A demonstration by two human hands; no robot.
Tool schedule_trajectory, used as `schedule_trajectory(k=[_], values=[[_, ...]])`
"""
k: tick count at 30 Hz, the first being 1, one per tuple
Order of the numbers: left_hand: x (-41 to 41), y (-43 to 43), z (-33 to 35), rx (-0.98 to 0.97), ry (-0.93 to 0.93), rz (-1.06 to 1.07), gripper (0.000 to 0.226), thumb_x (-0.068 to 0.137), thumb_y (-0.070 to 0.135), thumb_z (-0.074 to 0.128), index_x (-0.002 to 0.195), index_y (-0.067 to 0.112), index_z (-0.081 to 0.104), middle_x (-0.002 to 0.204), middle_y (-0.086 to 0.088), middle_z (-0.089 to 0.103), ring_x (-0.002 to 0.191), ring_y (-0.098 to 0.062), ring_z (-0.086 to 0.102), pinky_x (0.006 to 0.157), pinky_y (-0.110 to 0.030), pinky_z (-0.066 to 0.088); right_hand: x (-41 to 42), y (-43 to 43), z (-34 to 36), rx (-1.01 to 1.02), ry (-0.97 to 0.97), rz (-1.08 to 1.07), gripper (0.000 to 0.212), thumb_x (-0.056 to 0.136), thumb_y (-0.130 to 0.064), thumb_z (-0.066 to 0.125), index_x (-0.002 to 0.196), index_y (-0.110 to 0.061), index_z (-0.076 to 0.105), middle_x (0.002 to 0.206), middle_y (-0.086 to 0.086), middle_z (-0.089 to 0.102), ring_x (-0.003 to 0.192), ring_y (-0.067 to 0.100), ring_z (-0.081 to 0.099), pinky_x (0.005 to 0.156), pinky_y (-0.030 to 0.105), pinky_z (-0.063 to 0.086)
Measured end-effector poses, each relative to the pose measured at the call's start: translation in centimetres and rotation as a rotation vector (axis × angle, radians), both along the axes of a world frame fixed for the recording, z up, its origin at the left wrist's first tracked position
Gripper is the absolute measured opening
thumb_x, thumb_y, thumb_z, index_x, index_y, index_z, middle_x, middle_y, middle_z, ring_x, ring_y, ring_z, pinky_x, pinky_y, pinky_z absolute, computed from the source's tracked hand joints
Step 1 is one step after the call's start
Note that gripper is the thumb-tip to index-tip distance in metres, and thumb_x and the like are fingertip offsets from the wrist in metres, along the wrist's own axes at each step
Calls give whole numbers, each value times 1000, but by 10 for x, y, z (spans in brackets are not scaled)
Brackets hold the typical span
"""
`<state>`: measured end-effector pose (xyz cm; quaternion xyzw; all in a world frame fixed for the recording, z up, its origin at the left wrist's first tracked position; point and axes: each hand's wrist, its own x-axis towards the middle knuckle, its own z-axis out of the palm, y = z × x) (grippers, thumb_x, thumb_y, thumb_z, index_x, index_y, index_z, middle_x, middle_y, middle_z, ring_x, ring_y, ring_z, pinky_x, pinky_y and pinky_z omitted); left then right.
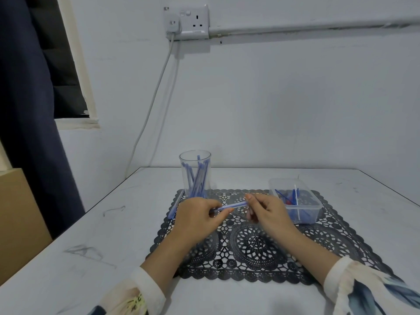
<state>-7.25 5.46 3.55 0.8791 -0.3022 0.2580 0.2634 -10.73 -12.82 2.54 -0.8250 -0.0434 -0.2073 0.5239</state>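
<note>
Blue pen (230, 206) — black lace-patterned mat (254, 244).

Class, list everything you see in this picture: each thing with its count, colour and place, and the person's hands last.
stick: one, blue, held level above the mat
cup: one, clear, mat's far left corner
cup sticks: several, blue, standing in the cup
loose sticks: a few, blue, mat's left edge by the cup
tub: one, clear, mat's right side, holding blue and red bits
mat: one, black lace, on the table
table: one, white
socket: one, white, on the wall
cable: one, white, hanging from the socket
curtain: one, dark blue, far left
box: one, brown, left of the table
left hand: pinches one end of the stick
right hand: pinches the other end
</note>
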Motion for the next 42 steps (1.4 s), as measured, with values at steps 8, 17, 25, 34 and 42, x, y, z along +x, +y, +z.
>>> schedule_trajectory(k=[8,17,25,34,42], values=[[0,1,1,-8,-4,-3,39,83,60,52,84,28,74,50,10,51,46,-3,44,48,-13,29,2,-2,-5,-133,-117,24,17,96,-28,45,84,-21,55,62,4,61,52,8,53,52,28,44],[2,0,-1,9,-21,-25,41,83,62,51,83,28,74,51,9,54,45,-1,44,49,-13,32,6,-4,-7,-170,-118,17,32,95,-34,42,73,-16,55,52,-1,55,47,7,51,53,29,44],[0,0,-1,-1,24,-36,37,82,60,53,83,29,74,46,11,49,43,-2,41,48,-13,30,6,-6,-8,-287,-148,1,24,96,-24,45,76,-17,55,55,-2,56,48,2,50,49,16,40],[1,0,0,9,18,-40,40,82,61,51,83,28,73,50,10,54,43,-1,42,49,-11,29,6,-7,-8,-417,-187,-16,23,95,-43,34,86,-26,48,58,-4,54,52,8,51,54,34,44],[2,2,1,43,28,-60,53,75,70,41,87,30,73,48,12,50,43,1,40,50,-10,26,8,-9,-9,-599,-221,-80,34,92,-47,26,78,-23,46,58,-9,48,55,11,47,54,32,39]])
